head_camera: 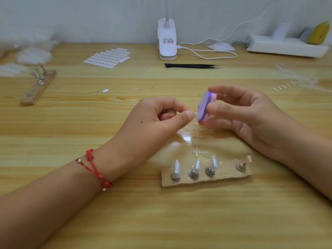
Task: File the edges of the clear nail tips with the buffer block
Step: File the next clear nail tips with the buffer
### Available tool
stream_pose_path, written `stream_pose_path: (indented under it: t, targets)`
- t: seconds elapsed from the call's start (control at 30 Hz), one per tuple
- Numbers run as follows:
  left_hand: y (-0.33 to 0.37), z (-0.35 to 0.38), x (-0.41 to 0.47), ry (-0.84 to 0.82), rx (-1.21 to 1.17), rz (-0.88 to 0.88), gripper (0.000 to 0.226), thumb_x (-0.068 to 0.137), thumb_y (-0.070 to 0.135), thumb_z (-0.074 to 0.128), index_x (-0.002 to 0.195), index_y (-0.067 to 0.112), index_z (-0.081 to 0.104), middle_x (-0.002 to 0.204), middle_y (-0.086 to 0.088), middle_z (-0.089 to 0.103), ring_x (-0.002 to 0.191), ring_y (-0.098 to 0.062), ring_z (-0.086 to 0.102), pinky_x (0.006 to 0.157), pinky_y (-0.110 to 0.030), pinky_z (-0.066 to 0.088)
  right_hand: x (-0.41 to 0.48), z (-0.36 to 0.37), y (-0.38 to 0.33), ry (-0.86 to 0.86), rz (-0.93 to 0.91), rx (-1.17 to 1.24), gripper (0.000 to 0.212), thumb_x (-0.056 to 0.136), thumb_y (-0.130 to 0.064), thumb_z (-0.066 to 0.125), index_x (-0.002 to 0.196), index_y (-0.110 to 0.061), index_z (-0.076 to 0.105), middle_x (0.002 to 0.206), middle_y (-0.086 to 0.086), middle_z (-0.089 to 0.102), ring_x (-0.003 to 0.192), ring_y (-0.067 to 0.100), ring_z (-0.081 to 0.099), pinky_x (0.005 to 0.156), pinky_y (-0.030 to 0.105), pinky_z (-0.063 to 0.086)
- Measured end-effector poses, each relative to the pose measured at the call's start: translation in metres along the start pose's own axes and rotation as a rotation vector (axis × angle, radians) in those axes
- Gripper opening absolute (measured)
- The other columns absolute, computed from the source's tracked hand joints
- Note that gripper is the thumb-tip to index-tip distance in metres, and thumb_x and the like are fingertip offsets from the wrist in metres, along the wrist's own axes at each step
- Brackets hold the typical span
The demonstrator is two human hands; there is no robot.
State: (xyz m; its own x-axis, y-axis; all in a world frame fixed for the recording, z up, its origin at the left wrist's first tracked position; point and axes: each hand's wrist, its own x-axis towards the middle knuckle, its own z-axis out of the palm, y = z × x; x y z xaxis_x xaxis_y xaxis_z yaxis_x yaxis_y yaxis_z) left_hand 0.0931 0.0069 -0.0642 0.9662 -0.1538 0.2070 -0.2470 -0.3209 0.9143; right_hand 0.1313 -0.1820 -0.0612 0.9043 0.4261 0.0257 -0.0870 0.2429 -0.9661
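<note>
Looking down from the head camera, we have the buffer block pinched in our right hand, thumb on one flat face and forefinger curled over the top, its purple-and-pink edge turned leftward. Our left hand is closed into a narrow pinch, thumb against forefinger, on a clear nail tip that meets the block's lower edge (it is so transparent that we can hardly make out its outline). Both hands hover above the middle of the table.

Just below them a clear strip of further tips lies on the wood; whether its upper end reaches the pinched tip we cannot tell. Nearer to us sits a wooden holder with four tips mounted on small metal stands. Well apart at the back lie black tweezers, a white clip lamp and a sheet of oval stickers.

We judge the filing to be under way, and the risks follow from the grip. The tip is small and slick, so a hard stroke could flick it from our fingers onto pale wood where it would nearly vanish. Heavy pressure could bend it or leave an uneven edge. Our right forearm hangs close above the holder, and a dropped wrist could knock the mounted tips.
</note>
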Motion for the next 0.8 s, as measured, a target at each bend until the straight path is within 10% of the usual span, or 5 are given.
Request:
stream_pose_path:
  t: [0.8]
  targets:
    - [0.0014,-0.0001,-0.0009,-0.032,0.028,0.026,0.013,0.086,0.019,0.066,0.073,0.020,0.066,0.051,0.012,0.026,0.048,-0.004,0.026,0.048,-0.011,0.026,-0.0001,0.0010,0.0009,0.003,0.002,-0.030,0.030,0.059,-0.006,0.073,0.088,-0.015,0.076,0.084,0.003,0.071,0.072,0.020,0.071,0.064,0.028,0.058]
